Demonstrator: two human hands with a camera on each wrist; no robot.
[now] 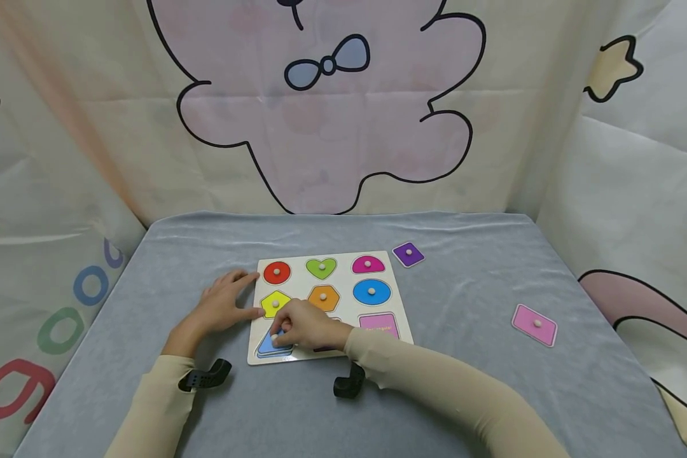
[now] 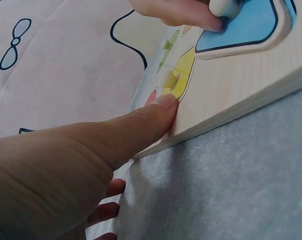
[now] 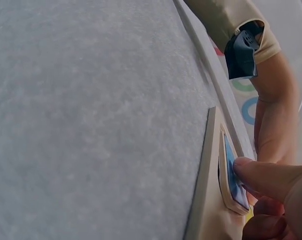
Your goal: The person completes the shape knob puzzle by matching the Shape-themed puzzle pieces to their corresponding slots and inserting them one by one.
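Right hand [image 1: 309, 323], over the near-left corner of the puzzle board [image 1: 298, 273]: thumb and fingertips pinch the knob of the blue triangle piece [image 1: 268, 345]. Piece lies at that corner, over a blue triangular outline but out of line with it; a strip of the outline shows along the near side. Right-wrist view: piece stands proud of the board's face.

Left hand [image 1: 222, 305] at the board's left edge. Fingers apart and gently bent, grasping nothing; thumb rests on the rim beside the yellow pentagon [image 1: 270, 310], forefinger at the edge by the red circle [image 1: 284, 277].

Board sits about mid-table on grey-blue cloth [image 1: 464, 299]. Far edge, left to right: red circle, green heart [image 1: 316, 271], magenta half-round [image 1: 376, 266]. Middle row: yellow pentagon, orange hexagon [image 1: 331, 298], blue oval [image 1: 382, 292]. Near-right corner: pink printed rectangle space [image 1: 380, 322]. Middle of the near row mostly hidden by the right hand.

Off the board: purple diamond [image 1: 415, 257] just beyond the far-right corner; pink rectangle piece [image 1: 544, 332] well apart, toward the table's right edge.

Beige sleeves [image 1: 446, 375] on both arms; black wrist device [image 1: 205, 376] at each cuff. Backdrop [image 1: 332, 127] past the table's far edge bears a blue bow.
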